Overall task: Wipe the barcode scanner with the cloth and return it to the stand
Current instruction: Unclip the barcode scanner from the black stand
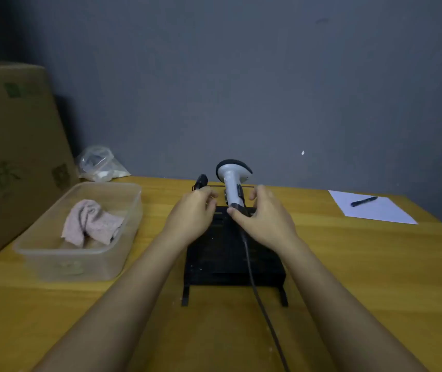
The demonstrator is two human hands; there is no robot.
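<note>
The white barcode scanner [231, 183] with a black head stands upright on the black stand [230, 259] at the middle of the wooden table. Its black cable [252, 280] runs down over the stand toward me. My right hand [265, 218] is just right of the handle, thumb tip touching the handle's lower end, fingers spread and not wrapped around it. My left hand [193, 213] hovers left of the handle with loosely curled fingers, near a small black part [201, 181] of the stand, holding nothing I can see. The pinkish cloth [91, 224] lies crumpled in a clear plastic tub [40, 251] at the left.
A large cardboard box [13, 157] stands at the far left, with a clear plastic bag [99, 165] behind the tub. A white sheet of paper [372, 210] with a black pen [363, 201] on it lies at the back right. A grey wall rises behind the table.
</note>
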